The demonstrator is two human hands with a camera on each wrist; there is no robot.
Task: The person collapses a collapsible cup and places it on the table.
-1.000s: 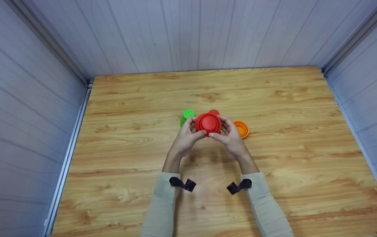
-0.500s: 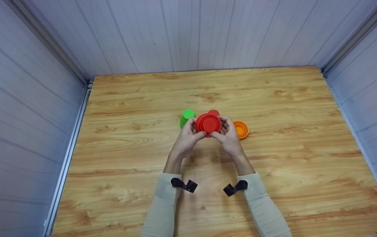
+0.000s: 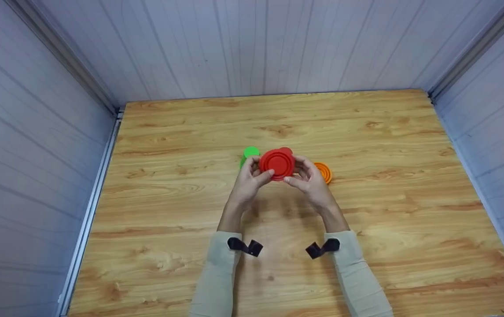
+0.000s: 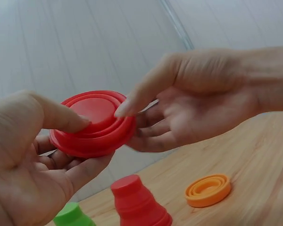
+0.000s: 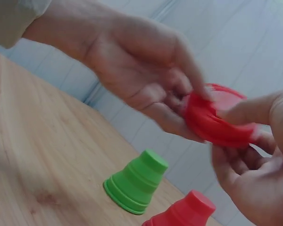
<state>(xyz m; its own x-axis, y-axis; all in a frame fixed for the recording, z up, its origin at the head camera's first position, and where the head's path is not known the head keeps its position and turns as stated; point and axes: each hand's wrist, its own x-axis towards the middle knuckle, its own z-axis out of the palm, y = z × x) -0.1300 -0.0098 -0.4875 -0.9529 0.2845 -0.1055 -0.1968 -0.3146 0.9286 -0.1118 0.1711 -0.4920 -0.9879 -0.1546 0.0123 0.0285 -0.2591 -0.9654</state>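
Lowest in the head view are the two pale sleeves, each with a dark strap at the wrist, reaching up from the bottom edge toward the middle of the wooden table point(image 3: 181, 132). Just above them, at the centre of the frame, the left hand point(image 3: 248, 182) and the right hand point(image 3: 311, 181) together grasp a flattened red cup point(image 3: 277, 163), lifted clear of the table. Each thumb presses on its ringed top face while the fingers curl underneath, as the left wrist view shows plainly point(image 4: 95, 123).

To do this step well, I judge the grip should stay even on both sides: thumbs near the centre ring, fingers braced against the outer rim, so the folds move straight rather than skewing. The cup is soft and springy by its look, so a lopsided squeeze could make it buckle or pop out of the fingers.

Beyond the hands, standing on the table, is an opened red cup point(image 4: 139, 203), upside down, mostly hidden in the head view. To its left stands an opened green cup point(image 3: 248, 155), also upside down. At centre right lies a flattened orange cup point(image 3: 324, 171), near the right hand but apart from it. Farthest off, pale panelled walls point(image 3: 252, 48) close in the table.
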